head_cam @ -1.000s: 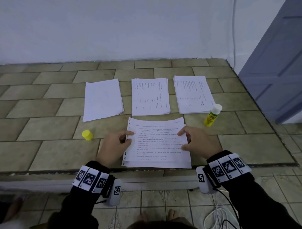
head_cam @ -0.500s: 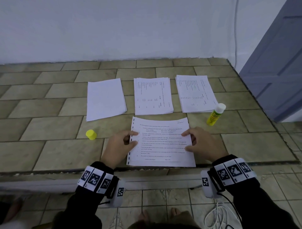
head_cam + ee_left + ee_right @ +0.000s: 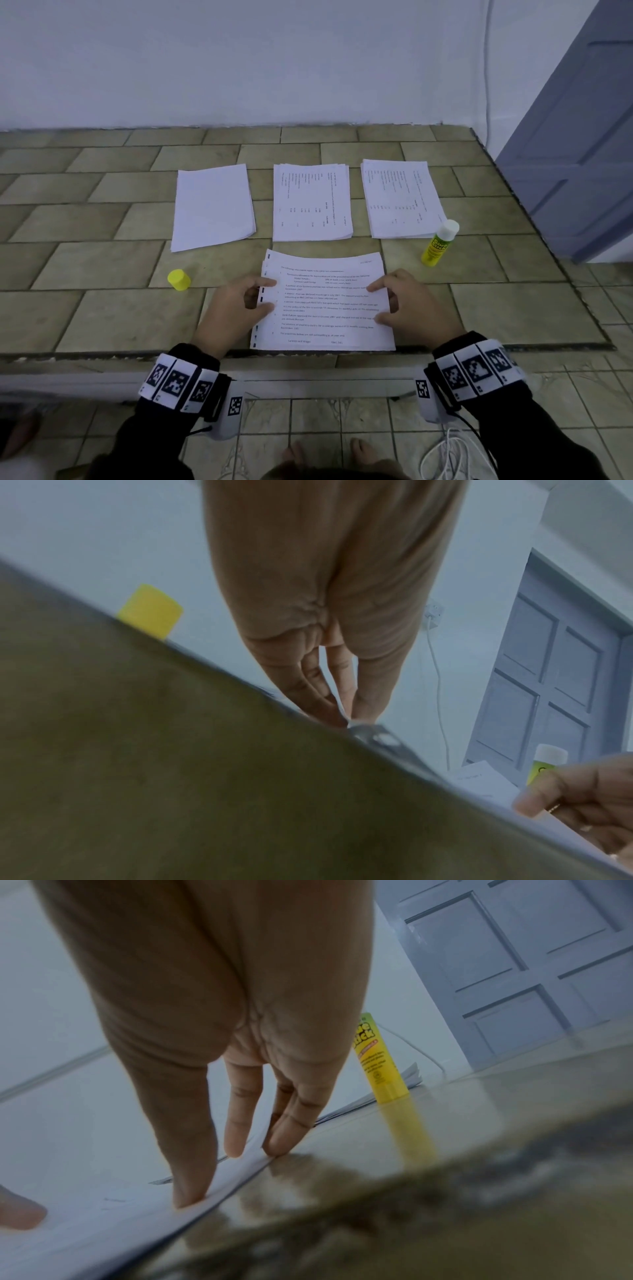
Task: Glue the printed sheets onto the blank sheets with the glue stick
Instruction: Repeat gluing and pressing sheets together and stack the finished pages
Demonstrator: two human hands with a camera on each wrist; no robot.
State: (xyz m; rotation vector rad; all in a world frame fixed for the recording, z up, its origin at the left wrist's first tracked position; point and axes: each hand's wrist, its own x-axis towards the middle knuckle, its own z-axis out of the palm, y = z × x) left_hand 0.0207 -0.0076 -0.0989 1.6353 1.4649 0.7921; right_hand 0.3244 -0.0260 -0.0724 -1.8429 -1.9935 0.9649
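1. A white printed paper sheet (image 3: pixel 325 305) lies flat at the near edge of the tan tiled counter (image 3: pixel 102 308).
2. The left hand (image 3: pixel 236 308) pinches the sheet's left edge; the right hand (image 3: pixel 411 308) presses relaxed fingertips (image 3: pixel 186 1199) on its right edge.
3. Beyond the sheet lie a blank white paper stack (image 3: pixel 212 205) and two printed stacks (image 3: pixel 311 202).
4. The uncapped yellow glue stick (image 3: pixel 438 245) stands right of the sheet; its yellow cap (image 3: pixel 178 279) sits left.
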